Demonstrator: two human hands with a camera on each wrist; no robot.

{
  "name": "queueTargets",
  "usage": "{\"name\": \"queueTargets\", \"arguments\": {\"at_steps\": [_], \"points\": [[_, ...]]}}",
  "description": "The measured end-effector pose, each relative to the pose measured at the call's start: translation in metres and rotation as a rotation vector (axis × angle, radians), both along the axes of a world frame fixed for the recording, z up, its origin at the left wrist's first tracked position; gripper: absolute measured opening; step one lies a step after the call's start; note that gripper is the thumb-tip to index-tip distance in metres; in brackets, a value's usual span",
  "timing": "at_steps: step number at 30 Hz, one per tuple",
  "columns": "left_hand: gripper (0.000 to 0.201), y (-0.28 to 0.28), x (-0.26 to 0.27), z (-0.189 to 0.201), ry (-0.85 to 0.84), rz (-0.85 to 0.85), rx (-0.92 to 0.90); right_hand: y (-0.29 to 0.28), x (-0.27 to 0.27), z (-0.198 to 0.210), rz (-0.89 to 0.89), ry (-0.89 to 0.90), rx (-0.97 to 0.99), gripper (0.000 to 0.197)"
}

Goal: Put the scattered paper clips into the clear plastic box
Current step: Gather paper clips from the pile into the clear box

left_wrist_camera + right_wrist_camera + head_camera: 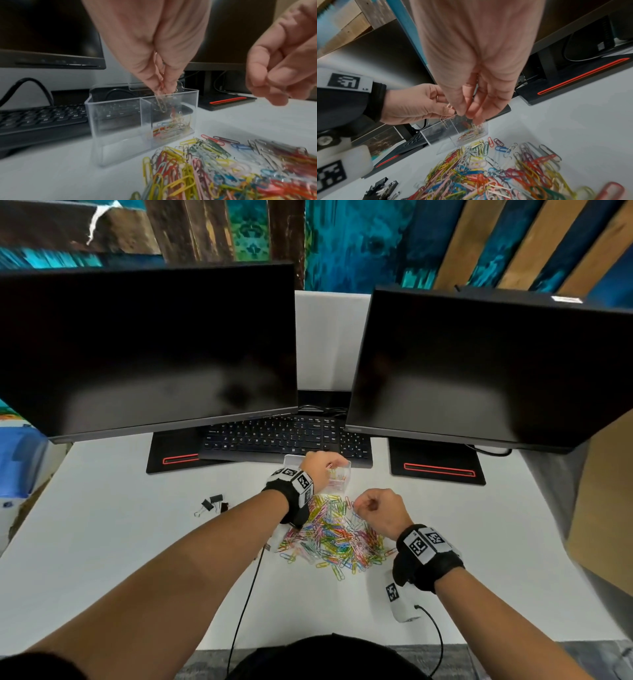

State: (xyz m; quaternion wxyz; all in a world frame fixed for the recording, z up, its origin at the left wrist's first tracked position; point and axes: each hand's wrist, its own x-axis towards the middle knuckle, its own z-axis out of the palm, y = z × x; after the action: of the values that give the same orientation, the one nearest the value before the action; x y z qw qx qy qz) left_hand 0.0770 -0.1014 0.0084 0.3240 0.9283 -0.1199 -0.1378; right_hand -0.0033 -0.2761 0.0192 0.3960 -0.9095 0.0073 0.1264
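Surface (102,559): white desk carrying two dark monitors (147,347), a black keyboard (284,440) between their stands, and everything below
Paper clip pile (337,534): a broad heap of coloured paper clips lying loose in front of the person, just this side of the box; most of the job looks undone
Clear plastic box (120,128): stands upright between pile and keyboard, split by a divider; the compartment nearer the right hand holds a shallow layer of clips (171,129), the other looks bare
Left hand (150,44): fingertips bunched in a pinching grip over the filled compartment, pale clips (162,105) dangling from them into the box mouth; they seem about to be let go
Right hand (380,510): hovers above the far edge of the pile, fingers curled toward the thumb; whether its grip holds a clip I cannot tell
Binder clips (210,505): a few black ones lie apart, to the left of the pile, not part of the job
Handling: each clip is light, stiff wire with a slick coating, and they hook into one another, so a pinch is likely to lift a tangled cluster
Where to hold: pinch a small bunch across its middle from the pile's loose edge, lifting straight up so stragglers fall back on the heap
Risk: the box is light and open-topped, so a knock from the fingers could tip it
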Motion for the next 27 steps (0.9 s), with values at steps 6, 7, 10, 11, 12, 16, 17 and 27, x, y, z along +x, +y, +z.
{"name": "queueTargets", "arguments": {"at_steps": [6, 7, 10, 11, 12, 16, 17, 27], "points": [[0.045, 0.003, -0.002, 0.007, -0.033, 0.098, -0.198, 0.006, 0.012, 0.000, 0.046, -0.020, -0.009, 0.007], [0.042, 0.005, -0.001, 0.009, -0.047, 0.102, -0.193, 0.008, 0.014, 0.000, 0.055, -0.021, -0.011, 0.007], [0.037, 0.011, -0.003, 0.018, -0.113, 0.128, -0.172, 0.015, 0.020, 0.001, 0.045, -0.063, -0.009, 0.010], [0.035, 0.014, -0.003, 0.018, -0.155, 0.148, -0.159, 0.017, 0.023, 0.002, 0.027, -0.097, -0.007, 0.011], [0.033, 0.017, -0.003, 0.017, -0.190, 0.160, -0.150, 0.020, 0.026, 0.002, 0.013, -0.141, -0.017, 0.013], [0.033, 0.034, -0.014, 0.005, -0.144, 0.131, 0.030, 0.034, 0.041, 0.002, 0.230, -0.275, -0.284, 0.034], [0.037, 0.038, -0.018, 0.002, -0.117, 0.119, 0.088, 0.038, 0.042, 0.002, 0.331, -0.258, -0.408, 0.042], [0.034, 0.050, -0.025, -0.009, -0.113, 0.092, 0.112, 0.053, 0.056, -0.002, 0.640, -0.144, -0.971, 0.047]]}}
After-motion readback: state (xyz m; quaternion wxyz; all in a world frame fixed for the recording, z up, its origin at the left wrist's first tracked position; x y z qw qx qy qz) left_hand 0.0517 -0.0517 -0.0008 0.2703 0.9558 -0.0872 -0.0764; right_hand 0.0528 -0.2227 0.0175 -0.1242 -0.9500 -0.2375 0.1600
